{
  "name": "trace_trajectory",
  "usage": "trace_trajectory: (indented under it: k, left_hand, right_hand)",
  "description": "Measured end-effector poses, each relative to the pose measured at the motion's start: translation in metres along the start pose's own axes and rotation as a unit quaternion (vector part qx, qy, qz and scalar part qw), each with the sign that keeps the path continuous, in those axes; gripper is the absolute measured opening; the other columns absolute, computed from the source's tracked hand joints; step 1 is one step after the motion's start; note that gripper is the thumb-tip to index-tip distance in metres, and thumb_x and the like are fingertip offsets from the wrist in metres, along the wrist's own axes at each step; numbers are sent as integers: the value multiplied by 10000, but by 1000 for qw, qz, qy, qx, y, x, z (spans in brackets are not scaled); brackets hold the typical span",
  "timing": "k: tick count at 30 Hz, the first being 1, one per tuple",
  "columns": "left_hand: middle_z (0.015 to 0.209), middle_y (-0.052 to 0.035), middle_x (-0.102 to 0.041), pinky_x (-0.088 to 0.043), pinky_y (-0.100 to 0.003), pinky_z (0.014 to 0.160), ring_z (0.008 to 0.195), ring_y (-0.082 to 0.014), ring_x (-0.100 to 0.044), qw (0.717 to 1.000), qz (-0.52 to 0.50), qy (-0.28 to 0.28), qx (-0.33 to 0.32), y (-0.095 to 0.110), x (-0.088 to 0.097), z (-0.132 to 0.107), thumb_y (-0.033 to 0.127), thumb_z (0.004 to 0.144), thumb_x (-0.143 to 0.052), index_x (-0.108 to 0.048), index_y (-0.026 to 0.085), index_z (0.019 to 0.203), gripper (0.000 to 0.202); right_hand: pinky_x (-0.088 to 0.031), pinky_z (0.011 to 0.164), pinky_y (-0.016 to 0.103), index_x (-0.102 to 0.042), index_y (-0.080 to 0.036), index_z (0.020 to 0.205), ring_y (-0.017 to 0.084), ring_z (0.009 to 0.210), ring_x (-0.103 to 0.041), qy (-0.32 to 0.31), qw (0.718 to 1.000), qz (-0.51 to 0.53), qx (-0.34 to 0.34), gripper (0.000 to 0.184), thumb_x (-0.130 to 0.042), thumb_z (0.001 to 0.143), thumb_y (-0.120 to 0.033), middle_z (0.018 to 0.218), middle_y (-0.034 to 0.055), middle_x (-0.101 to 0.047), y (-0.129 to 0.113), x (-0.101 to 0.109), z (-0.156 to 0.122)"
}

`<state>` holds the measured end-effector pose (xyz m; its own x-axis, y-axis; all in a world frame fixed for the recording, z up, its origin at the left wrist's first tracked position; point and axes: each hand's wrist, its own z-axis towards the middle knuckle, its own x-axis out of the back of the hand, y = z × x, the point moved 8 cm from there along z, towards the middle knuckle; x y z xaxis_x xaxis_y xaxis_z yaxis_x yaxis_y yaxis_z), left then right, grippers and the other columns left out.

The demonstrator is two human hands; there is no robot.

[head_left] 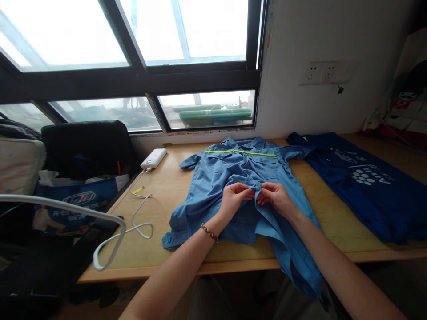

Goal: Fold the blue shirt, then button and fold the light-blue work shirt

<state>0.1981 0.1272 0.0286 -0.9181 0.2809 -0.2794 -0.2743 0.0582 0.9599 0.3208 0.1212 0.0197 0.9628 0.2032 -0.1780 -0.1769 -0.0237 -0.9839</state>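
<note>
A light blue work shirt (213,178) with a yellow-green stripe across the chest lies spread on the wooden table (167,249), its lower edge hanging over the near side. My left hand (233,198) and my right hand (275,198) meet at the middle of the shirt front. Both pinch the fabric of the front placket, fingers pressed together. A bead bracelet sits on my left wrist.
A dark blue garment (367,186) with white print lies on the table's right. A white power bank (154,158) with a white cable (140,218) rests at the left. A white hanger (100,222) pokes in from the left. Bags stand beside the table's left end.
</note>
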Motion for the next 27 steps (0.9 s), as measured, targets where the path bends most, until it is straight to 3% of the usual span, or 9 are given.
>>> trace_trajectory:
  k: [4,8,12,15,17,22,27]
  left_hand:
    - [662,-57,-658,-519,-330,669,645,-184,-628,1000,7,2,10,-4,0,0,335,584,-706,-618,99,716,285]
    - [637,-50,-639,-510,-279,612,593,-146,-604,999,23,15,37,-12,2,1,359,586,-698,-613,94,705,303]
    - [612,-38,-606,-493,-243,556,568,-123,-579,998,32,23,54,-17,3,2,431,623,-649,-588,98,669,342]
    - [565,-8,-572,-460,-205,484,529,-106,-549,994,71,65,45,-19,8,3,381,548,-715,-558,112,645,326]
    - [546,9,-557,-452,-200,470,513,-101,-542,994,53,80,55,-24,11,3,358,536,-726,-534,126,665,328]
    - [536,28,-537,-469,-226,521,510,-94,-543,994,-35,64,79,-34,12,4,327,556,-722,-499,141,718,332]
    - [522,39,-513,-447,-216,512,500,-91,-529,994,-47,61,80,-35,11,5,331,548,-723,-483,145,714,346]
  right_hand:
    - [-381,438,204,-611,-145,728,97,428,-504,54,991,-98,74,221,-622,686,-362,489,-12,-569,-8,4,-1]
    - [-347,417,208,-566,-157,686,90,404,-465,82,967,-212,114,228,-594,705,-382,491,-25,-544,-12,1,-6]
    - [-341,448,216,-532,-177,669,93,415,-451,104,914,-354,169,188,-546,747,-347,476,-38,-505,-17,-6,-13]
    - [-338,476,219,-533,-183,662,96,438,-449,106,869,-437,206,160,-528,758,-311,484,-37,-496,-19,-14,-17]
    - [-337,481,220,-539,-184,673,98,445,-454,104,856,-459,215,149,-522,762,-303,493,-34,-501,-19,-17,-18]
    - [-332,477,220,-537,-188,706,98,443,-442,108,859,-453,214,140,-531,758,-318,494,-41,-486,-18,-17,-17]
    - [-323,467,219,-512,-195,744,94,427,-413,110,888,-400,197,162,-551,744,-352,470,-65,-443,-18,-14,-15]
